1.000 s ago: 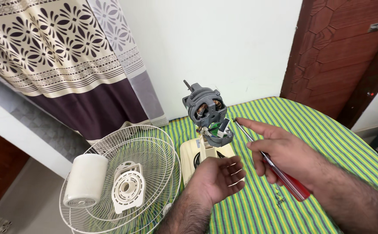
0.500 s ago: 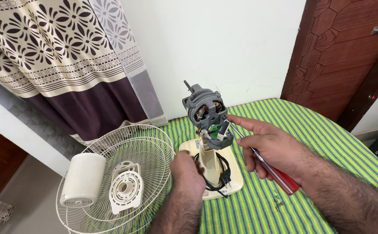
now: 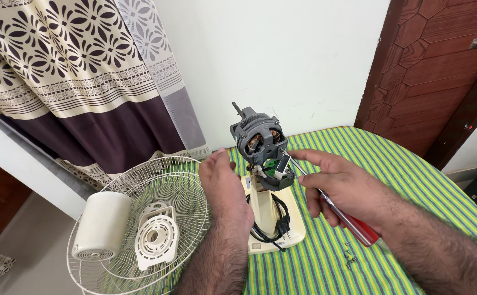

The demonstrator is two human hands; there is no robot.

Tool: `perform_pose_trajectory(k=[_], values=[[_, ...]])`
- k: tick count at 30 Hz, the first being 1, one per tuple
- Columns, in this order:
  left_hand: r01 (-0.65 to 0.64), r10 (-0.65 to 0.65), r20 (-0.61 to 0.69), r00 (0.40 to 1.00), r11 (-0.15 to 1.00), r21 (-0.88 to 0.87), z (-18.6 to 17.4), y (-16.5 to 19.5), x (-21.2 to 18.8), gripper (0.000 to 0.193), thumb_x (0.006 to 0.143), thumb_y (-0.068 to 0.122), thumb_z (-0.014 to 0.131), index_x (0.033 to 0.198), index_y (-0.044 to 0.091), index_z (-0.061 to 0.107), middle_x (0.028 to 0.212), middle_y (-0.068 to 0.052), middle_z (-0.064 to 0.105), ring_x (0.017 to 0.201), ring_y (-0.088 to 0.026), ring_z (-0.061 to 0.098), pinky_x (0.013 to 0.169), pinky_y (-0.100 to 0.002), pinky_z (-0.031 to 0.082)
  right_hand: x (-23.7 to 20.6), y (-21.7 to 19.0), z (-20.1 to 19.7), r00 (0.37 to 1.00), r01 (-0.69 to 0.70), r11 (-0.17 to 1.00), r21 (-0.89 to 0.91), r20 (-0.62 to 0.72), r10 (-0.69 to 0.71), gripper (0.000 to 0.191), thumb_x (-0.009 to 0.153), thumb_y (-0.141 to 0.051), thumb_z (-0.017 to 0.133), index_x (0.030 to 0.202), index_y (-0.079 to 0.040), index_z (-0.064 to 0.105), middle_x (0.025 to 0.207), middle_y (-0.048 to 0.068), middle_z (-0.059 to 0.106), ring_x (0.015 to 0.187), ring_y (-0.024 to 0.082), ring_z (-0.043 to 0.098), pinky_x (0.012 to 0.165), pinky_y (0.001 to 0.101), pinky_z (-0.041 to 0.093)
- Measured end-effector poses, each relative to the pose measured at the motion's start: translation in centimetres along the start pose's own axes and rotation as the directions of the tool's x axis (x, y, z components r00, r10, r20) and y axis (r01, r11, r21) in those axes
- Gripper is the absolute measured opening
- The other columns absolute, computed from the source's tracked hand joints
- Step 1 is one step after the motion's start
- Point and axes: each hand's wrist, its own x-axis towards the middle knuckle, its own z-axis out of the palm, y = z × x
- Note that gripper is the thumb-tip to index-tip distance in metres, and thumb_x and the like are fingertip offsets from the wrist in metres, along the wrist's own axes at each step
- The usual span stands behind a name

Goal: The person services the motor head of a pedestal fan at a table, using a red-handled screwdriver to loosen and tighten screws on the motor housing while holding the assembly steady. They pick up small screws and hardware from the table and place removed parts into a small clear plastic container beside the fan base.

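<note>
Both of your hands are up at the stripped fan in the middle of the view. Your left hand (image 3: 225,188) comes in from six o'clock with its back to the camera, fingers together beside the cream stand (image 3: 271,218); whether it grips the stand or only steadies it, you cannot tell from here. Your right hand (image 3: 345,188) enters from four o'clock, closed around a screwdriver (image 3: 339,213) with a red handle, forefinger stretched along the shaft, the tip touching the underside of the grey motor (image 3: 260,145).

Going left to right: at nine o'clock a white wire guard (image 3: 140,180) lies partly off the edge, with a cream motor cover (image 3: 102,226) and a round white back plate (image 3: 155,240) resting in it. At the centre the motor sits on top of the stand, its shaft pointing up to eleven o'clock and copper windings showing; a black cord (image 3: 274,229) is looped over the base. At five o'clock a few small screws (image 3: 349,255) lie on the striped cloth (image 3: 391,169).

You look to be working on a fastening or connection under the motor. A next move there would call for seating the tip squarely before you turn, and holding the stand firm so that the top-heavy motor does not tip.
</note>
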Motion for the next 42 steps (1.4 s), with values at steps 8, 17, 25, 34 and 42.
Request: perform_pose_trajectory(k=[8, 17, 25, 34, 42], values=[[0.473, -0.485, -0.1, 0.869, 0.872, -0.124, -4.1, -7.2, 1.7, 0.015, 0.091, 0.009, 0.048, 0.099, 0.0, 0.058, 0.083, -0.012, 0.058, 0.073, -0.024, 0.055, 0.068, -0.041, 0.046, 0.3, 1.4, 1.2, 0.994, 0.088, 0.967, 0.238, -0.085, -0.07, 0.02, 0.1, -0.022, 0.052, 0.115, -0.01, 0.057, 0.059, 0.008, 0.057, 0.038, 0.016, 0.046, 0.035, 0.0317, 0.037], [0.76, -0.746, 0.173, 0.643, 0.649, -0.028, -4.0, -9.3, -2.6, 0.014, 0.09, 0.008, 0.054, 0.102, 0.001, 0.057, 0.091, -0.014, 0.065, 0.083, -0.029, 0.062, 0.077, -0.046, 0.053, 1.0, 2.8, 1.9, 0.96, 0.26, 0.951, 0.166, -0.155, -0.235, 0.018, 0.098, -0.019, 0.058, 0.112, -0.007, 0.056, 0.06, 0.007, 0.055, 0.037, 0.015, 0.048, 0.035, 0.0318, 0.039], [0.677, -0.577, 0.356, 0.735, 0.648, -0.348, -2.1, -3.6, -3.9, 0.042, 0.099, 0.024, 0.041, 0.122, -0.008, 0.054, 0.114, -0.025, 0.07, 0.105, -0.038, 0.071, 0.098, -0.051, 0.058, 1.2, 2.8, 1.7, 0.943, 0.306, 0.943, 0.133, -0.176, -0.282, 0.019, 0.097, -0.017, 0.061, 0.111, -0.004, 0.057, 0.059, 0.007, 0.055, 0.037, 0.015, 0.049, 0.034, 0.0317, 0.038], [0.606, -0.479, 0.409, 0.777, 0.746, -0.276, -0.6, -1.3, -5.2, 0.051, 0.096, 0.048, 0.057, 0.115, 0.001, 0.063, 0.106, -0.013, 0.068, 0.101, -0.026, 0.067, 0.097, -0.042, 0.056, 1.2, 2.1, 1.0, 0.952, 0.275, 0.957, 0.09, -0.166, -0.258, 0.019, 0.097, -0.016, 0.061, 0.112, -0.005, 0.059, 0.058, 0.007, 0.056, 0.037, 0.015, 0.048, 0.036, 0.0314, 0.039], [0.603, -0.46, 0.444, 0.769, 0.752, -0.266, -0.8, -2.1, -4.3, 0.042, 0.092, 0.042, 0.06, 0.107, 0.003, 0.063, 0.098, -0.013, 0.071, 0.093, -0.025, 0.069, 0.089, -0.042, 0.057, 2.1, 4.1, 1.5, 0.829, 0.469, 0.858, -0.209, -0.231, -0.509, 0.02, 0.095, -0.009, 0.062, 0.114, -0.004, 0.062, 0.058, 0.006, 0.064, 0.047, 0.009, 0.05, 0.041, 0.0277, 0.041]])
